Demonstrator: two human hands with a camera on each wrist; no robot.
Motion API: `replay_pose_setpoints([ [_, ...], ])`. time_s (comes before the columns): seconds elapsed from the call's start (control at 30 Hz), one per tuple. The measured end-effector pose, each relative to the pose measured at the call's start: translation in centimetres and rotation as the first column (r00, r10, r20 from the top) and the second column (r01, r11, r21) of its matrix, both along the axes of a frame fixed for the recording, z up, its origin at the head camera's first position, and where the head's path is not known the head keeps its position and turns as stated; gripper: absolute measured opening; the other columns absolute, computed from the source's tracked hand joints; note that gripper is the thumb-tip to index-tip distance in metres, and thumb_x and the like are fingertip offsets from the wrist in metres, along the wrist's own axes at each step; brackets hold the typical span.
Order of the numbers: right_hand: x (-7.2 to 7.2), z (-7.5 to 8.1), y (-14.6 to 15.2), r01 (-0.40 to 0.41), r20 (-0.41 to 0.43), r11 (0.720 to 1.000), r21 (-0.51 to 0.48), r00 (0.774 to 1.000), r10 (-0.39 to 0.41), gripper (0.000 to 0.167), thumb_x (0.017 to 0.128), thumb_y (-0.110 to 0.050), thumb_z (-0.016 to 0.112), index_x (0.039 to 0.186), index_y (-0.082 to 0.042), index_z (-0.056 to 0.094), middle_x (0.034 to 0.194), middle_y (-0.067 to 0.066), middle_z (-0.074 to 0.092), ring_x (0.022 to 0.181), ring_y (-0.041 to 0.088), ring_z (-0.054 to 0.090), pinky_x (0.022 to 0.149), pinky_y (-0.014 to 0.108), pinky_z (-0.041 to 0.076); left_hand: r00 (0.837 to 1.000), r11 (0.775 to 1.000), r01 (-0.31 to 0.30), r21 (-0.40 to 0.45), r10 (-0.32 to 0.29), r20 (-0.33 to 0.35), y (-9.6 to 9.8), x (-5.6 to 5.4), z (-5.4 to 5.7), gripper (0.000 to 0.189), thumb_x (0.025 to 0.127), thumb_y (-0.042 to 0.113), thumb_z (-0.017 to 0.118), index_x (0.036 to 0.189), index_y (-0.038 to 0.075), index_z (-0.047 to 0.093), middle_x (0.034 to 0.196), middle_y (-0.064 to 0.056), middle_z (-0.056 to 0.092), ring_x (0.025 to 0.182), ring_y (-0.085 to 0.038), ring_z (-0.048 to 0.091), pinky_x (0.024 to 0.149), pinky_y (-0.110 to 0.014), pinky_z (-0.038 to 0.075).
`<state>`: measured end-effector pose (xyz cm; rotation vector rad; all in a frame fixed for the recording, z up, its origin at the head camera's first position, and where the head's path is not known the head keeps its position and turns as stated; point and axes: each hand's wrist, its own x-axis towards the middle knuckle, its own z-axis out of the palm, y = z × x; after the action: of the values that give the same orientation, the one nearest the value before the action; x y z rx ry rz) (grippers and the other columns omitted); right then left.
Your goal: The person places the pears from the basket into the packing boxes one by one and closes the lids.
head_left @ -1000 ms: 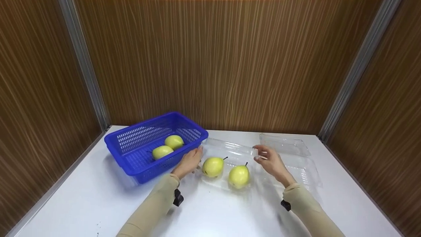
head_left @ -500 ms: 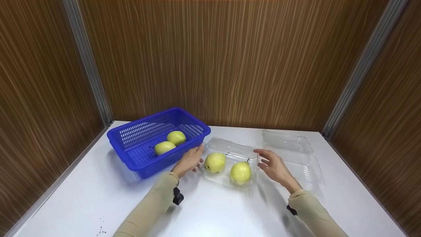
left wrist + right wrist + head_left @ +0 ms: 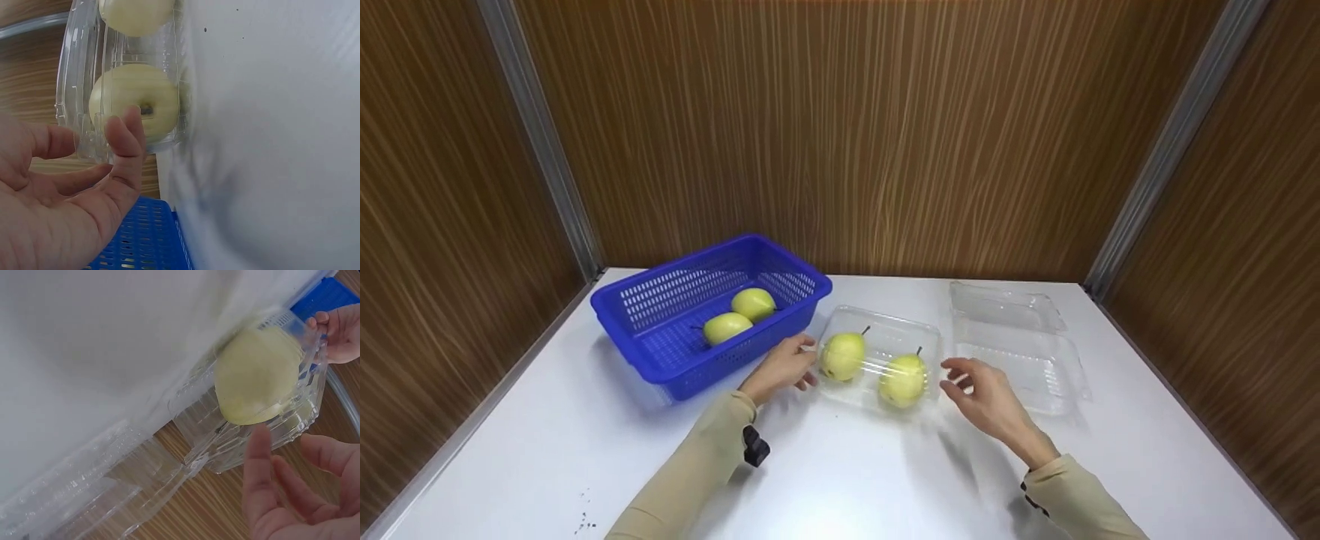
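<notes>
Two yellow-green pears, a left one [image 3: 842, 357] and a right one [image 3: 902, 381], sit inside a clear plastic clamshell box [image 3: 877, 319]. Its lid is folded over them, with the lid's front edge crossing the pears in the head view. At the left end is my left hand [image 3: 784, 367], fingers loosely bent, thumb and fingertips right by the box's corner [image 3: 90, 138]. My right hand [image 3: 990, 397] hovers just off the right end, fingers half bent and holding nothing. In the right wrist view its fingertips overlap the box's edge, near a pear [image 3: 259, 377].
A blue perforated basket [image 3: 675, 379] stands to the left, holding two more pears [image 3: 754, 304]. Another clear clamshell box [image 3: 1012, 356] lies unfolded at the right. Wood-patterned panels [image 3: 840, 135] enclose the white table [image 3: 840, 480] at the back and sides.
The lid has swung forward and down over the pears. My right hand has let go of its edge and drawn back right, while my left hand stays by the left end.
</notes>
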<state>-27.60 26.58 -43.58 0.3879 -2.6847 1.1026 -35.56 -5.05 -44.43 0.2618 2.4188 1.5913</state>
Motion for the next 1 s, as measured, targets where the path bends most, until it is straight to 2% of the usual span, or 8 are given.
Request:
replay_pose_setpoints([
  [0.1,0.4,-0.3,0.1,-0.014,0.150,0.999,-0.032,0.988,0.019,0.045,0.095,-0.020,0.064,0.129,0.008,0.055,0.088,0.017,0.069,0.070,0.023,0.068,0.062,0.029,0.057,1.000,1.000,-0.001,-0.003,0.001,0.006,0.0,-0.1,0.2,0.048,0.098,0.015,0.045,0.142,-0.002,0.041,0.122,-0.025,0.060,0.077,-0.024,0.068,0.063,-0.030,0.055],
  [0.2,0.6,-0.7,0.3,-0.018,0.310,0.989,-0.144,0.949,0.063,0.062,0.097,-0.028,0.061,0.140,0.012,0.041,0.087,0.019,0.069,0.070,0.024,0.069,0.063,0.032,0.059,1.000,1.000,0.021,0.003,-0.021,0.003,0.1,0.0,0.2,0.050,0.097,0.015,0.046,0.144,-0.002,0.039,0.122,-0.025,0.060,0.077,-0.024,0.068,0.063,-0.031,0.055],
  [0.33,0.4,-1.2,-0.1,-0.001,0.418,0.948,-0.318,0.897,0.141,0.070,0.099,-0.028,0.058,0.145,0.015,0.028,0.089,0.018,0.069,0.074,0.020,0.069,0.069,0.036,0.060,0.999,0.999,0.033,0.000,-0.033,0.009,0.3,0.4,0.0,0.052,0.099,0.019,0.047,0.145,-0.001,0.037,0.122,-0.026,0.060,0.078,-0.024,0.067,0.064,-0.031,0.055],
  [0.43,0.0,-1.5,-0.5,0.047,0.457,0.906,-0.421,0.874,0.167,0.068,0.100,-0.025,0.056,0.146,0.015,0.025,0.089,0.015,0.068,0.074,0.016,0.067,0.071,0.036,0.060,1.000,1.000,0.022,-0.008,-0.022,0.017,0.3,0.6,-0.3,0.052,0.100,0.023,0.048,0.146,0.001,0.036,0.118,-0.025,0.062,0.077,-0.023,0.066,0.064,-0.030,0.054],
  [0.5,-0.2,-1.6,-0.8,0.088,0.476,0.887,-0.454,0.865,0.158,0.065,0.100,-0.022,0.055,0.146,0.015,0.025,0.090,0.014,0.068,0.074,0.015,0.066,0.071,0.035,0.060,1.000,1.000,0.017,-0.007,-0.017,0.023,0.3,0.7,-0.4,0.052,0.101,0.024,0.047,0.147,0.002,0.035,0.115,-0.025,0.062,0.076,-0.023,0.066,0.063,-0.029,0.053],
  [0.6,-0.6,-1.5,-1.1,0.125,0.495,0.875,-0.468,0.857,0.142,0.063,0.101,-0.019,0.053,0.146,0.014,0.025,0.092,0.015,0.067,0.074,0.015,0.066,0.070,0.034,0.060,0.999,1.000,0.007,-0.003,-0.006,0.036,0.3,0.8,-0.4,0.052,0.101,0.024,0.046,0.148,0.003,0.034,0.109,-0.025,0.061,0.074,-0.022,0.065,0.062,-0.029,0.052],
  [0.77,-1.0,-1.5,-1.2,0.150,0.508,0.860,-0.488,0.850,0.140,0.061,0.101,-0.017,0.051,0.148,0.012,0.023,0.095,0.017,0.066,0.076,0.016,0.066,0.070,0.035,0.060,0.998,0.999,-0.004,0.043,0.001,0.062,0.4,0.8,-0.5,0.051,0.100,0.015,0.043,0.148,0.003,0.033,0.098,-0.021,0.060,0.067,-0.019,0.063,0.059,-0.027,0.049],
  [1.0,-1.2,-1.5,-1.3,0.231,0.530,0.830,-0.508,0.843,0.089,0.058,0.097,-0.008,0.050,0.147,0.007,0.026,0.097,0.016,0.061,0.078,0.018,0.063,0.069,0.033,0.059,0.993,0.995,-0.011,0.102,-0.001,0.120,0.5,0.5,-0.5,0.055,0.097,0.011,0.051,0.146,0.000,0.031,0.083,-0.010,0.061,0.060,-0.014,0.060,0.055,-0.023,0.046],
])
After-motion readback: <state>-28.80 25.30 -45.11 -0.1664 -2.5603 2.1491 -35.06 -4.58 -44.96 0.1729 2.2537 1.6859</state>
